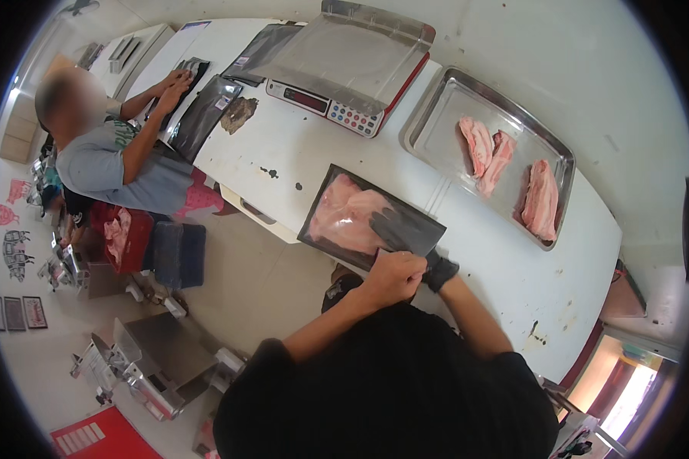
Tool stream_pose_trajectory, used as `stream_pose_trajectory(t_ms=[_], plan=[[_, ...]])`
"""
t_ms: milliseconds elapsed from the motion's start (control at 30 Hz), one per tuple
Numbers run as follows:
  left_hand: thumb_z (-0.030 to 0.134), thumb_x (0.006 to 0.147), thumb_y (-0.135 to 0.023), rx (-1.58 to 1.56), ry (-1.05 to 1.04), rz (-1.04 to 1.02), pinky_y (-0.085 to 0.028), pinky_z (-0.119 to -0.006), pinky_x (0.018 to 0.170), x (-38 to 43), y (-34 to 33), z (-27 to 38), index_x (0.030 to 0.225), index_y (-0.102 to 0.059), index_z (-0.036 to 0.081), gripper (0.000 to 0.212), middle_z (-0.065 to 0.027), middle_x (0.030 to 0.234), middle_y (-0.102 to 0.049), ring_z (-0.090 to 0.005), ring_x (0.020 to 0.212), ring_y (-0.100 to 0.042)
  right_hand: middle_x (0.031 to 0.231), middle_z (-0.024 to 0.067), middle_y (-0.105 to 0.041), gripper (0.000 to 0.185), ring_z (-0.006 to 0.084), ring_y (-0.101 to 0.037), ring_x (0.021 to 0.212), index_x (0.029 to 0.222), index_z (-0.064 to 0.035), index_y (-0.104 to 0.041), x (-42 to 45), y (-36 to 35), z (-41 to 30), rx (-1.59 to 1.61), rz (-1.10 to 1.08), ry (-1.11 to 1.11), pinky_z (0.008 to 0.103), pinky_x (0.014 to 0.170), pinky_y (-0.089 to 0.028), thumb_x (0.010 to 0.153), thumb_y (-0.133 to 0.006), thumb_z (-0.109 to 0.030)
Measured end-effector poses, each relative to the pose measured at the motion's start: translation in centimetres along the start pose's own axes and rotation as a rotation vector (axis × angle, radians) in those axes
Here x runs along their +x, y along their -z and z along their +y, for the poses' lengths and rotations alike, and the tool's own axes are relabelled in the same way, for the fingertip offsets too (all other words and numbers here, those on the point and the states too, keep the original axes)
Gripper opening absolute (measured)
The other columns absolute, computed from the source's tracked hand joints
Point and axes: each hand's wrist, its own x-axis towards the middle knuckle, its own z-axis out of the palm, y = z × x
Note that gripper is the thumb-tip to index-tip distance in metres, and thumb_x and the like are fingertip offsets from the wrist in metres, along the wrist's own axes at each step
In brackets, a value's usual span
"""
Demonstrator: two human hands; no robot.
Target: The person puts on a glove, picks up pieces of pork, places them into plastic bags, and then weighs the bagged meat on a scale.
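A plastic pouch (419, 230) with a clear face and black edges lies on the white table in front of me. Pale pink raw meat (344, 209) fills its far left half. My right hand (393, 226), in a black glove, reaches inside the pouch; its extended fingers rest against the meat under the clear film. My bare left hand (395, 276) is closed on the near edge of the pouch, close to my right wrist. Part of that edge is hidden behind the left fist.
A steel tray (436, 123) with three strips of fatty meat (540, 201) sits at the right. Behind the pouch stands a digital scale (350, 57). A co-worker (120, 160) handles black pouches (204, 115) at the left. Crates (178, 252) and a slicer (149, 378) stand beyond the table (494, 287).
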Motion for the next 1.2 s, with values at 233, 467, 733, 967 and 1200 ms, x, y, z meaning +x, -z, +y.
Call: stream_pose_trajectory(t_ms=[233,467,733,967,1200], plan=[[-0.001,0.077,-0.065,-0.015,-0.063,0.026,-0.042,-0.044,0.058,0.2,0.2,-0.2,0.074,-0.052,0.006,0.015,-0.0117,0.068,-0.053,-0.0338,0.066,-0.058,0.158,0.0136,-0.044,0.058,0.0261,-0.039,0.149,0.156,-0.0051,-0.041,4.7,-2.4,-3.1,0.07,-0.373,-0.104,0.0361,0.123,-0.031,0.102,-0.055,-0.023],[-0.002,0.077,-0.064,-0.009,-0.061,-0.026,-0.043,-0.044,0.061,-0.1,-0.6,-0.4,0.074,-0.051,0.005,0.015,-0.0127,0.069,-0.053,-0.0354,0.067,-0.057,0.159,0.0139,-0.044,0.057,0.0274,-0.039,0.149,0.153,-0.0052,-0.046,5.0,-3.2,-4.6,-0.177,-0.34,-0.015,0.037,0.123,-0.033,0.1,-0.059,-0.022],[0.005,0.083,-0.071,-0.045,-0.008,-0.139,-0.043,-0.043,0.06,0.6,1.0,1.7,0.072,-0.05,0.006,0.024,-0.0116,0.068,-0.05,-0.0337,0.065,-0.055,0.159,0.0152,-0.045,0.057,0.0302,-0.04,0.149,0.15,-0.0043,-0.049,5.4,-1.5,-5.4,-0.487,-0.427,0.187,0.0392,0.122,-0.034,0.097,-0.064,-0.02],[0.011,0.087,-0.075,0.048,0.148,0.07,-0.047,-0.038,0.058,-3.6,4.8,-1.7,0.074,-0.061,0.004,0.021,-0.0099,0.069,-0.06,-0.0235,0.061,-0.061,0.156,0.0153,-0.05,0.053,0.0294,-0.048,0.145,0.143,-0.0064,-0.059,-0.8,4.3,-7.4,-0.865,-0.414,0.446,0.0416,0.119,-0.04,0.092,-0.072,-0.011],[0.003,0.09,-0.076,0.151,0.43,0.766,-0.036,-0.026,0.055,-8.4,18.9,-8.7,0.072,-0.049,0.005,0.032,0.003,0.065,-0.048,-0.0061,0.06,-0.042,0.159,0.0154,-0.047,0.049,0.0316,-0.046,0.146,0.142,-0.0052,-0.062,-3.9,3.7,-9.8,-0.536,-0.274,0.07,0.046,0.121,-0.038,0.094,-0.068,-0.013]])
